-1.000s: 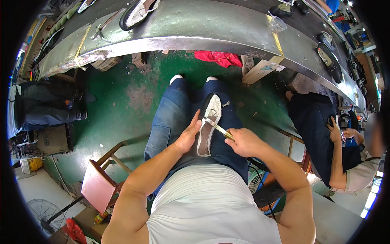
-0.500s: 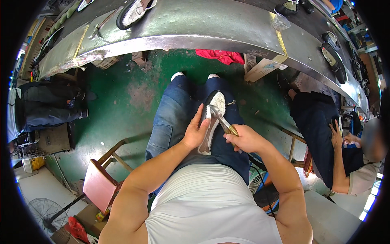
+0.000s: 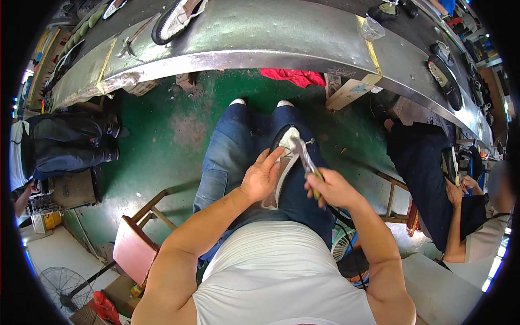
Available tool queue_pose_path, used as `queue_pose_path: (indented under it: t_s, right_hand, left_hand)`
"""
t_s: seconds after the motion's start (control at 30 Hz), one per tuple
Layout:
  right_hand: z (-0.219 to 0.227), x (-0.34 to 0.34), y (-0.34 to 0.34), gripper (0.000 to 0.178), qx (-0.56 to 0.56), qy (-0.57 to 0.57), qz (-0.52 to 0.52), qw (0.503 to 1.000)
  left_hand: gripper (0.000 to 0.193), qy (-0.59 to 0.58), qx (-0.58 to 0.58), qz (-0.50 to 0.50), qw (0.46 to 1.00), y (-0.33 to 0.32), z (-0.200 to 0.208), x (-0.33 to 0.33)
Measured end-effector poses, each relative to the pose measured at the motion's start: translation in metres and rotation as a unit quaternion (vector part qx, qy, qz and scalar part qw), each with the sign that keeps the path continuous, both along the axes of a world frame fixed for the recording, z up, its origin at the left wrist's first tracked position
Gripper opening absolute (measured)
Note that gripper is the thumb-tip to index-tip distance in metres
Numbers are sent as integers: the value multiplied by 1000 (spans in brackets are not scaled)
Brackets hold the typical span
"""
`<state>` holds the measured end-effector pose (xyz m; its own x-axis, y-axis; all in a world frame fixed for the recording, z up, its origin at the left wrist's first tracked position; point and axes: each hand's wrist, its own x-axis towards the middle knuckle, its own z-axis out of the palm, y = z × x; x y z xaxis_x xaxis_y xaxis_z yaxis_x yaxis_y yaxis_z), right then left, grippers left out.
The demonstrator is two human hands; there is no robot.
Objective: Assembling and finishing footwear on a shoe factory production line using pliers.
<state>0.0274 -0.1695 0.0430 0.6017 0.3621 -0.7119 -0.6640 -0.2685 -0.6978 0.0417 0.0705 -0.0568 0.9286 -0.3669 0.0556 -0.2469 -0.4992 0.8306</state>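
Across my lap lies an unfinished shoe [image 3: 283,173], bottom up, with a white toe area and a brown-grey rear part. My left hand [image 3: 262,176] grips its left side, fingertips reaching over the middle of the bottom. Lasting pliers [image 3: 306,157] with a metal head and yellowish handles are in my right hand [image 3: 329,188], closed round the handles. Their head is over the white forefoot; whether the jaws touch it I cannot tell. A small light-coloured piece [image 3: 310,142] sticks out beside the toe, on its right.
A metal-topped bench [image 3: 244,40] curves across the front, bearing a shoe [image 3: 176,21], a hooked tool [image 3: 129,47] and a clear cup [image 3: 372,29]. A pink-seated stool [image 3: 132,246] and a fan [image 3: 57,287] stand left. A co-worker [image 3: 476,216] sits at right; another's dark-trousered legs [image 3: 70,138] show left.
The pliers have tilted more upright and shifted slightly right, with my right hand. My left hand has moved a little forward over the shoe, which has turned slightly.
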Motion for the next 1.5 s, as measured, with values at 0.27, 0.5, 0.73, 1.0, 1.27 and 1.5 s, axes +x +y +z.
queue_pose_path:
  t_s: [0.27, 0.5, 0.73, 1.0, 1.27, 1.5]
  right_hand:
    - [-17, 33, 14, 43, -153, -312, 113, 931]
    - [-20, 33, 13, 43, -177, -230, 158, 944]
    - [-31, 12, 15, 40, -170, -323, 126, 923]
    - [-28, -15, 23, 39, -268, -372, 218, 862]
    - [-7, -30, 22, 39, -217, -364, 173, 889]
    - [-27, -35, 15, 35, -195, -349, 213, 892]
  left_hand:
    - [44, -20, 9, -46, 999, 3, 1, -1]
    - [72, 60, 67, -58, 994, 7, 12, -8]
    - [84, 188, -13, 17, 982, 0, 8, -9]
    - [84, 233, -117, -5, 965, 8, 0, -19]
    - [101, 367, -134, -110, 914, 35, 11, -31]
    - [111, 287, -88, -135, 944, 42, 10, -22]
